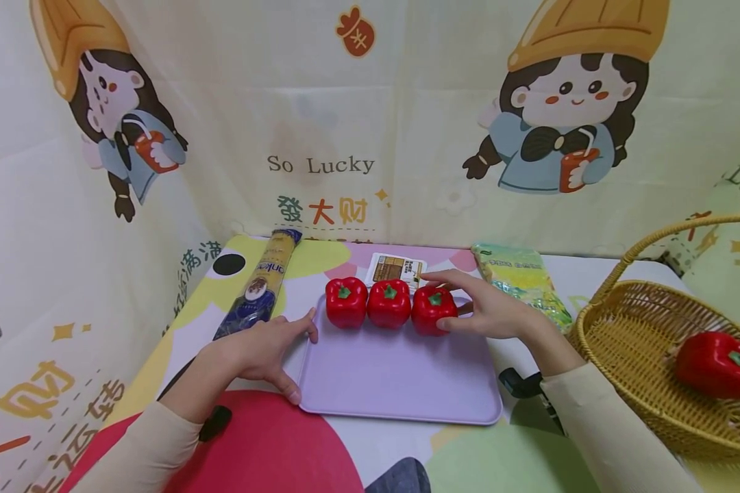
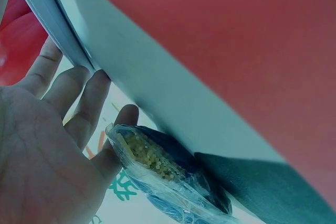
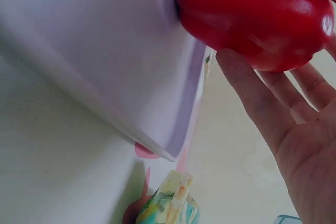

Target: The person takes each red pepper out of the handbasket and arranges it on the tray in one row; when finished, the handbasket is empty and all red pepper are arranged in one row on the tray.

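Three red bell peppers stand in a row along the back of a lilac tray [image 1: 401,376]: a left pepper [image 1: 347,311], a middle pepper [image 1: 388,311] and a right pepper [image 1: 428,322]. My right hand [image 1: 484,308] holds the right pepper, thumb in front and fingers behind and beside it. In the right wrist view this pepper [image 3: 252,17] sits at the tray's end between thumb and fingers. My left hand [image 1: 265,352] spreads along the tray's left rim, its thumb by the front corner. In the left wrist view its fingers [image 2: 79,85] touch the rim.
A wicker basket [image 1: 623,383] with another red bell pepper [image 1: 718,366] stands at the right. Left of the tray lies a pasta packet [image 1: 265,277]. Behind it are a small white-and-brown package [image 1: 395,267] and a green-yellow packet [image 1: 518,274]. A patterned cloth wall closes the back.
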A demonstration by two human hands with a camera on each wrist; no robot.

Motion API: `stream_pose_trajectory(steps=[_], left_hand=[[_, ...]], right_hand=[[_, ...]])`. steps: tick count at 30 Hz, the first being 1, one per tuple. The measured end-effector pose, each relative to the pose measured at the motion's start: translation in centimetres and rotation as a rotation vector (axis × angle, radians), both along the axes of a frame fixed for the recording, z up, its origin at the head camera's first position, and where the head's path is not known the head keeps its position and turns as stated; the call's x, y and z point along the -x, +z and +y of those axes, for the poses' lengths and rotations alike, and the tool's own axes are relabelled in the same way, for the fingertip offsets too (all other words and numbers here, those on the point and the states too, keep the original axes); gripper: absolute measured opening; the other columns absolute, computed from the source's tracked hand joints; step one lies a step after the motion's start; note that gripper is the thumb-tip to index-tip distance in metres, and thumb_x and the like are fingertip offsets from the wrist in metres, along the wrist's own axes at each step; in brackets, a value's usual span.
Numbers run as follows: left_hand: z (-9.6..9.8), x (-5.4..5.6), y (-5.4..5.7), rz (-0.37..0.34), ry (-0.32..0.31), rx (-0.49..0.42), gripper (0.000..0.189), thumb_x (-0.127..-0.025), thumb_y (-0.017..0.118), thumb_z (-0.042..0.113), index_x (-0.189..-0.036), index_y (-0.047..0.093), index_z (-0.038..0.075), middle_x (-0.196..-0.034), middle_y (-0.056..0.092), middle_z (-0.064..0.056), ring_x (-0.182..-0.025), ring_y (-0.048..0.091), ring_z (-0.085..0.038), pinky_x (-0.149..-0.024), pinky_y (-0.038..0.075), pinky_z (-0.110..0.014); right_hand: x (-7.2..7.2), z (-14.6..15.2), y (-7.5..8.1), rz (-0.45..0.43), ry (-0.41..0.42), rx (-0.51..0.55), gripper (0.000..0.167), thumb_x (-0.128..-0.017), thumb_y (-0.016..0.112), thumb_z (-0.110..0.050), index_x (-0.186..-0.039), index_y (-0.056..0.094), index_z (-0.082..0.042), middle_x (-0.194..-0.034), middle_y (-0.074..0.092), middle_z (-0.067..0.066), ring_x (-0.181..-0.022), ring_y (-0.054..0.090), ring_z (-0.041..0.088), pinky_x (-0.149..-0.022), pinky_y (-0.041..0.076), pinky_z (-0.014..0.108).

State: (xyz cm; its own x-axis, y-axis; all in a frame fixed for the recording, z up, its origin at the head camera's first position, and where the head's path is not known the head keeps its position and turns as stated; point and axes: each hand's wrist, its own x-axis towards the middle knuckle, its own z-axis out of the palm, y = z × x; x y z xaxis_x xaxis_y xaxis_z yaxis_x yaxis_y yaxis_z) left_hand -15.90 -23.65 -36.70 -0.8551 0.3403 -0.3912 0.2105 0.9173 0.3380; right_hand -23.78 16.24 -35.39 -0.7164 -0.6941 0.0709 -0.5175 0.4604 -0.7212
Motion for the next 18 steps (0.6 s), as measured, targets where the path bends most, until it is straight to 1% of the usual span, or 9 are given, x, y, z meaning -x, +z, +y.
stream_pose_trajectory(steps=[3,6,10,15,18], left_hand=[[0.04,0.0,0.02,-0.004,0.004,0.0,0.088,-0.053,0.097,0.06,-0.125,0.052,0.038,-0.132,0.054,-0.008,-0.105,0.053,-0.026,-0.082,0.05,-0.045],[0.01,-0.05,-0.06,-0.007,0.009,-0.003,0.087,-0.053,0.097,0.06,-0.124,0.052,0.038,-0.131,0.053,-0.009,-0.106,0.052,-0.026,-0.082,0.051,-0.045],[-0.03,-0.06,-0.13,0.004,0.003,-0.003,0.087,-0.053,0.097,0.059,-0.124,0.052,0.038,-0.132,0.053,-0.009,-0.105,0.052,-0.026,-0.082,0.05,-0.045],[-0.02,-0.03,-0.07,0.016,-0.013,-0.003,0.087,-0.054,0.098,0.058,-0.124,0.052,0.036,-0.133,0.053,-0.01,-0.105,0.052,-0.026,-0.083,0.049,-0.046],[0.02,0.0,0.01,0.016,-0.015,-0.005,0.087,-0.054,0.098,0.057,-0.125,0.052,0.036,-0.133,0.053,-0.01,-0.105,0.052,-0.026,-0.083,0.049,-0.046]], right_hand=[[-0.08,0.07,0.02,-0.003,0.0,-0.001,0.081,-0.082,0.085,-0.021,-0.153,0.046,-0.028,-0.144,0.054,0.001,-0.131,0.053,0.026,-0.09,0.058,0.043],[-0.08,0.01,-0.03,0.005,0.01,-0.003,0.082,-0.081,0.086,-0.021,-0.153,0.046,-0.027,-0.144,0.054,0.0,-0.131,0.053,0.026,-0.091,0.057,0.043],[-0.02,-0.02,-0.06,0.001,0.027,0.011,0.083,-0.081,0.085,-0.02,-0.153,0.045,-0.026,-0.147,0.053,0.001,-0.133,0.051,0.028,-0.092,0.057,0.046],[0.08,0.05,-0.13,-0.028,0.042,0.033,0.083,-0.081,0.084,-0.014,-0.152,0.045,-0.032,-0.151,0.049,0.001,-0.139,0.046,0.029,-0.096,0.055,0.051],[0.08,0.1,-0.18,-0.034,0.048,0.04,0.083,-0.081,0.084,-0.012,-0.152,0.045,-0.033,-0.152,0.048,0.0,-0.141,0.044,0.028,-0.099,0.053,0.054]])
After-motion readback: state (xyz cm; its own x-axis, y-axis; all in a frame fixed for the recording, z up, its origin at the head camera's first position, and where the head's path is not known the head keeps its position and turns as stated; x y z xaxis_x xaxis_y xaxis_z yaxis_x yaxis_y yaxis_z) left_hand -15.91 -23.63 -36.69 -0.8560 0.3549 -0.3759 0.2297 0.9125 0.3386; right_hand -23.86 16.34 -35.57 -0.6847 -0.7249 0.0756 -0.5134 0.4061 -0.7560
